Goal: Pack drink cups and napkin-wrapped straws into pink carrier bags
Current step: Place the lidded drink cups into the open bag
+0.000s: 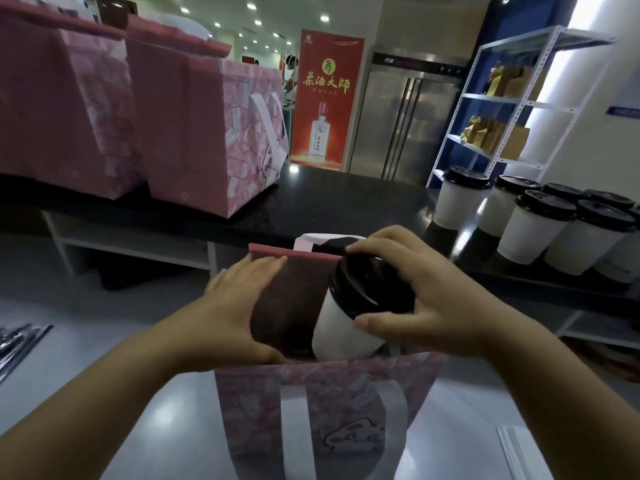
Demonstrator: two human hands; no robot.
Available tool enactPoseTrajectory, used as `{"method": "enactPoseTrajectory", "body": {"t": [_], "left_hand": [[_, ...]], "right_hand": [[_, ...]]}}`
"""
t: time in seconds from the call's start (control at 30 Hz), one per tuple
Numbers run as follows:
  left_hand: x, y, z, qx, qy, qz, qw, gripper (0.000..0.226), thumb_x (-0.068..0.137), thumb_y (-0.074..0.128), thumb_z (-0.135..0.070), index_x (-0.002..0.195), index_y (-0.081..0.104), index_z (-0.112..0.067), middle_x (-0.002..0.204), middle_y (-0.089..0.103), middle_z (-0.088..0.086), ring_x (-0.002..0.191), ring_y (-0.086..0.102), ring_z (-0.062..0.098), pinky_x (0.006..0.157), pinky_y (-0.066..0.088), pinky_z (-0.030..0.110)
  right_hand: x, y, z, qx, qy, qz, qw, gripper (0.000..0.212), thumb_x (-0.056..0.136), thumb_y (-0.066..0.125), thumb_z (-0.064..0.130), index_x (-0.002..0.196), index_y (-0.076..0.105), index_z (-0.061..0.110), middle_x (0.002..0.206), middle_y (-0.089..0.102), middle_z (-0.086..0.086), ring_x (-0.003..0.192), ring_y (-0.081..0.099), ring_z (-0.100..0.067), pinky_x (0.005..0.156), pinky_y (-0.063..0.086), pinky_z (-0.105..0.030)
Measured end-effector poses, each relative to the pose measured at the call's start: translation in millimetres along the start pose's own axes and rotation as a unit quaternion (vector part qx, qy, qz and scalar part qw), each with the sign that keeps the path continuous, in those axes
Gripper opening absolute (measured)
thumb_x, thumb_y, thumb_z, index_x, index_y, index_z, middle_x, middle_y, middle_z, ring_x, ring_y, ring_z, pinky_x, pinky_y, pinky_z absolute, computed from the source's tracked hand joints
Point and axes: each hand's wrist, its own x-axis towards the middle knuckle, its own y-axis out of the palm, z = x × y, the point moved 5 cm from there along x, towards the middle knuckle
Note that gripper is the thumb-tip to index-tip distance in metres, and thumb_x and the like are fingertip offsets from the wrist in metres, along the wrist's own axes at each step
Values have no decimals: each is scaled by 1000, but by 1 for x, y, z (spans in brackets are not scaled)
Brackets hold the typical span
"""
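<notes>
Centre of frame: right hand (426, 292), fingers clamped round a tilted black-lidded cup (340, 327) in the pink carrier bag (325, 403) mouth; left hand (235, 306), fingers straight, together, presses the bag's side.

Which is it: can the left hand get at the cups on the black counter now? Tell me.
Probably not: the left hand braces the bag, and the right hand with its cup lies between it and those cups.

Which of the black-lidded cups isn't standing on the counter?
The cup gripped by the right hand, tilted into the open pink bag. The other cups stand upright on the black counter.
</notes>
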Motion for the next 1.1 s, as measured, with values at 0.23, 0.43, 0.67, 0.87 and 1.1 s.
{"method": "enactPoseTrajectory", "body": {"t": [0.23, 0.43, 0.67, 0.87, 1.1], "left_hand": [[-12, 11, -7, 1, 18, 79, 997, 135, 51, 83, -53, 108, -38, -59, 100, -45, -54, 99, -44, -29, 111, -7, 21], [-18, 10, -10, -18, 19, 80, 996, 136, 49, 83, -55, 108, -40, -58, 97, -46, -57, 97, -39, -34, 116, 0, 24], [-18, 9, 3, -73, 25, 75, 994, 142, 47, 85, -54, 128, -32, -56, 120, -39, -53, 133, -21, -12, 115, 12, 22], [-13, 10, 12, -87, 27, 82, 992, 139, 46, 84, -53, 122, -32, -60, 121, -36, -53, 120, -24, -28, 107, 8, 8], [-10, 10, 16, -121, 29, 78, 989, 140, 39, 84, -57, 123, -28, -61, 122, -33, -54, 115, -23, -33, 87, 6, -12]], "right_hand": [[21, 31, 6, -106, 1, 86, 991, 71, 73, 71, 54, 134, 37, 39, 124, 35, 19, 109, 41, -1, 84, 48, -14], [43, 68, 2, -181, -24, 143, 973, 74, 72, 71, 56, 134, 38, 34, 131, 41, 15, 116, 41, -8, 94, 46, -29], [57, 101, -1, -175, -28, 189, 966, 78, 71, 76, 48, 137, 39, 27, 126, 44, 7, 111, 48, -14, 90, 49, -33], [62, 126, -5, -194, -39, 230, 953, 85, 72, 76, 47, 142, 34, 25, 133, 40, 5, 116, 46, -18, 90, 50, -36], [67, 141, 0, -201, -87, 247, 944, 86, 72, 78, 44, 143, 35, 24, 142, 35, 1, 116, 47, -21, 91, 51, -39]]}}
